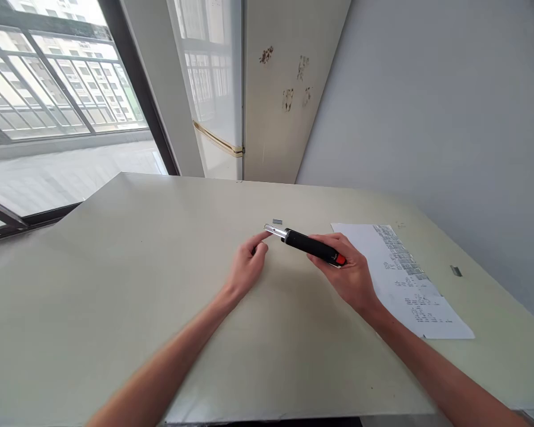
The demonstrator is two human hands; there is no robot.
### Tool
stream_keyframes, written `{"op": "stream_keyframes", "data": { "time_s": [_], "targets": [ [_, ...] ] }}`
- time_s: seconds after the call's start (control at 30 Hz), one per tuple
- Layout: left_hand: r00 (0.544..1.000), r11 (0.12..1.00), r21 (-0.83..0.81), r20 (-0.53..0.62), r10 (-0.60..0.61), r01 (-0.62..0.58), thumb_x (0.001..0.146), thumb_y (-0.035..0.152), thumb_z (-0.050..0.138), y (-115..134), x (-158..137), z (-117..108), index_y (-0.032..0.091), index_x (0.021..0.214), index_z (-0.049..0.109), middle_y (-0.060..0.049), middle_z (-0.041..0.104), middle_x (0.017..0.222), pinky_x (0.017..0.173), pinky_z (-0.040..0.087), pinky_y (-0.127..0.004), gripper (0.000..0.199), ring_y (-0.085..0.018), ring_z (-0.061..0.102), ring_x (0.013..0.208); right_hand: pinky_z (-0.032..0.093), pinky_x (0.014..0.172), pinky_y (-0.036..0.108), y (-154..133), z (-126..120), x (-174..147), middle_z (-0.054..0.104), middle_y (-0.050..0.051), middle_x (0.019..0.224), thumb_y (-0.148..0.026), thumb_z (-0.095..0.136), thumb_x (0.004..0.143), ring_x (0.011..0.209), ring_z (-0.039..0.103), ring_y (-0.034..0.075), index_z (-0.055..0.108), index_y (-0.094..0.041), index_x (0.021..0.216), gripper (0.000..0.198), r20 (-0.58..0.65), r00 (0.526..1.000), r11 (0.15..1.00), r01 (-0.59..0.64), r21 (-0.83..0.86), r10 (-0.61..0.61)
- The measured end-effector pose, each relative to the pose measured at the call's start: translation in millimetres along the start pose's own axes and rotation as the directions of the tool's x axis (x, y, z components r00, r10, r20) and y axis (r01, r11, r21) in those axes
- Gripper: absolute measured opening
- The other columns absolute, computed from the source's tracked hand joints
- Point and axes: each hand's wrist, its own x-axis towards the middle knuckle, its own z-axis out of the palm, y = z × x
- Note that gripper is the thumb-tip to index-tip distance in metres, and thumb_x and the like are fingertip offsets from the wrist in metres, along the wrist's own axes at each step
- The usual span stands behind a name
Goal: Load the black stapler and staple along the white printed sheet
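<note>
My right hand (349, 274) grips a black stapler (306, 243) with a red end, holding it just above the pale table (115, 284). The stapler's silver metal tip (276, 230) points left. My left hand (248, 267) reaches toward that tip, with its index finger and thumb touching or almost touching the metal end. A small grey strip of staples (277, 222) lies on the table just behind the tip.
A printed sheet of paper (400, 279) lies on the table to the right of my right hand. Another small grey staple strip (456, 271) sits near the table's right edge. A white fridge (249, 89) stands behind the table, and a window is at left.
</note>
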Motion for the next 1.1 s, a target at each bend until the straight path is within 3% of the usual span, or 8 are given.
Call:
{"op": "stream_keyframes", "data": {
  "time_s": [0.2, 0.37, 0.5, 0.57, 0.67, 0.77, 0.93, 1.1],
  "targets": [
    [0.989, 0.950, 0.284, -0.019, 0.144, -0.133, 0.089, 0.024, 0.057, -1.3, 0.4, 5.5, 0.018, 0.137, 0.069, 0.006, 0.037, 0.071, 0.061, 0.032, -0.027, 0.051, -0.014, 0.036, 0.063, 0.055, 0.085, 0.038, 9.9, 1.1, 5.9, 0.069, 0.003, 0.108, -0.033, 0.073, 0.092, 0.097, 0.065, 0.022, 0.076, -0.035, 0.119, 0.027, 0.032, 0.995, 0.992, -0.097, 0.077, 0.095],
    [0.907, 0.715, 0.561, 0.208, 0.366, -0.417, 0.094, 0.021, 0.055, -14.8, 2.1, 3.0, 0.021, 0.138, 0.070, 0.001, 0.049, 0.081, 0.070, 0.040, -0.029, 0.047, -0.016, 0.048, 0.073, 0.057, 0.084, 0.037, 17.0, 10.7, 15.1, 0.070, 0.003, 0.109, -0.035, 0.072, 0.093, 0.097, 0.067, 0.022, 0.074, -0.035, 0.123, 0.030, 0.096, 0.990, 0.989, -0.113, 0.095, 0.104],
    [0.913, 0.682, 0.610, 0.212, 0.349, -0.403, 0.091, 0.020, 0.057, -17.7, 7.3, -1.6, 0.021, 0.143, 0.065, 0.002, 0.048, 0.080, 0.070, 0.041, -0.029, 0.053, -0.016, 0.048, 0.071, 0.056, 0.099, 0.041, 26.7, 29.2, 30.6, 0.075, 0.004, 0.121, -0.036, 0.074, 0.090, 0.111, 0.070, 0.024, 0.072, -0.031, 0.126, 0.036, 0.130, 0.985, 0.978, -0.134, 0.163, 0.113],
    [0.959, 0.828, 0.491, 0.065, 0.276, -0.271, 0.090, 0.021, 0.060, -13.6, 11.0, -2.6, 0.021, 0.141, 0.066, 0.005, 0.042, 0.075, 0.068, 0.039, -0.027, 0.052, -0.014, 0.044, 0.066, 0.055, 0.104, 0.043, 31.3, 43.0, 41.3, 0.076, 0.005, 0.125, -0.035, 0.076, 0.087, 0.115, 0.071, 0.025, 0.072, -0.028, 0.125, 0.039, 0.129, 0.983, 0.969, -0.153, 0.193, 0.130],
    [0.987, 0.998, -0.036, -0.154, 0.053, -0.060, 0.086, 0.024, 0.067, -4.8, 13.6, -1.9, 0.020, 0.129, 0.069, 0.007, 0.037, 0.070, 0.059, 0.034, -0.024, 0.043, -0.011, 0.037, 0.061, 0.056, 0.101, 0.041, 33.6, 69.2, 59.0, 0.079, 0.005, 0.119, -0.032, 0.077, 0.084, 0.108, 0.073, 0.025, 0.072, -0.025, 0.121, 0.038, 0.106, 0.983, 0.969, -0.166, 0.182, 0.148],
    [0.976, 0.902, -0.431, -0.186, -0.117, 0.026, 0.083, 0.027, 0.068, 1.4, 13.0, -2.3, 0.019, 0.113, 0.066, 0.009, 0.033, 0.068, 0.051, 0.028, -0.022, 0.031, -0.009, 0.029, 0.055, 0.057, 0.098, 0.040, 32.0, 99.0, 76.1, 0.080, 0.005, 0.115, -0.028, 0.076, 0.084, 0.104, 0.074, 0.024, 0.072, -0.025, 0.119, 0.035, 0.091, 0.991, 0.987, -0.108, 0.120, 0.097],
    [0.975, 0.802, -0.581, -0.062, -0.212, 0.137, 0.083, 0.033, 0.064, 3.4, 13.8, -8.0, 0.016, 0.097, 0.065, 0.007, 0.038, 0.067, 0.048, 0.037, -0.021, 0.022, -0.008, 0.034, 0.050, 0.055, 0.101, 0.044, 33.0, 135.4, 97.3, 0.080, 0.003, 0.116, -0.022, 0.074, 0.084, 0.106, 0.073, 0.026, 0.071, -0.027, 0.115, 0.032, 0.132, 0.991, 0.997, -0.030, 0.065, 0.022],
    [0.972, 0.725, -0.667, -0.001, -0.235, 0.174, 0.093, 0.037, 0.054, 2.9, 15.8, -7.4, 0.012, 0.106, 0.071, -0.013, 0.070, 0.097, 0.078, 0.060, -0.029, 0.034, -0.017, 0.069, 0.082, 0.051, 0.109, 0.045, 24.3, 117.9, 87.2, 0.075, 0.007, 0.124, -0.025, 0.069, 0.090, 0.119, 0.068, 0.026, 0.066, -0.026, 0.121, 0.031, 0.115, 0.993, 0.998, 0.033, 0.052, -0.039]
  ]
}}
